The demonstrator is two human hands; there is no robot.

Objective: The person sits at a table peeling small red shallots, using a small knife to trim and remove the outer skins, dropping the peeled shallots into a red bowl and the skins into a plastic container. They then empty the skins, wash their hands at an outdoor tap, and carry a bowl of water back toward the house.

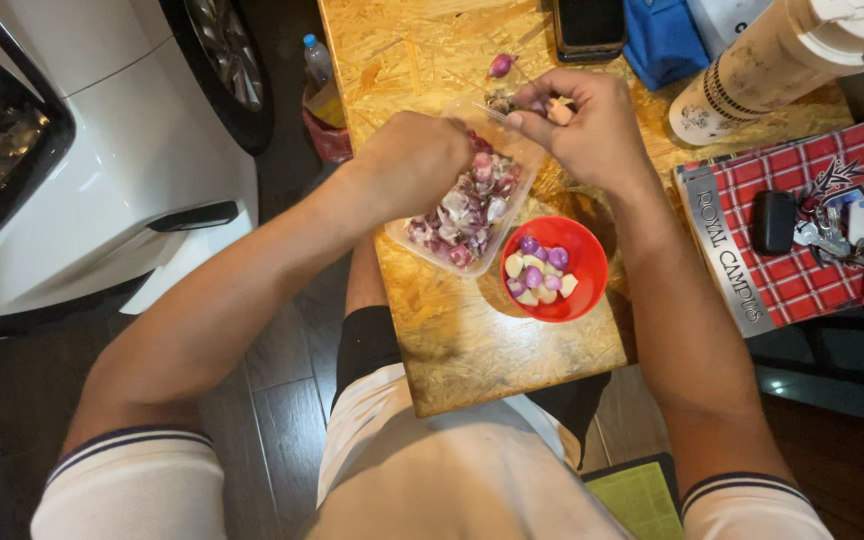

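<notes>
My left hand reaches into a clear plastic tray full of purple and white shallot skins and pieces; its fingers are hidden in the pile. My right hand is above the tray's far end, holding a small pale peeled clove between thumb and fingers, with a thin knife blade sticking out to the left. A red bowl beside the tray holds several peeled purple and pale cloves. One unpeeled shallot lies farther back on the board.
The work goes on atop a chipboard table. A phone, blue cloth and tan shaker bottle lie at the back. A red plaid bag with keys is right. A white car and water bottle are left.
</notes>
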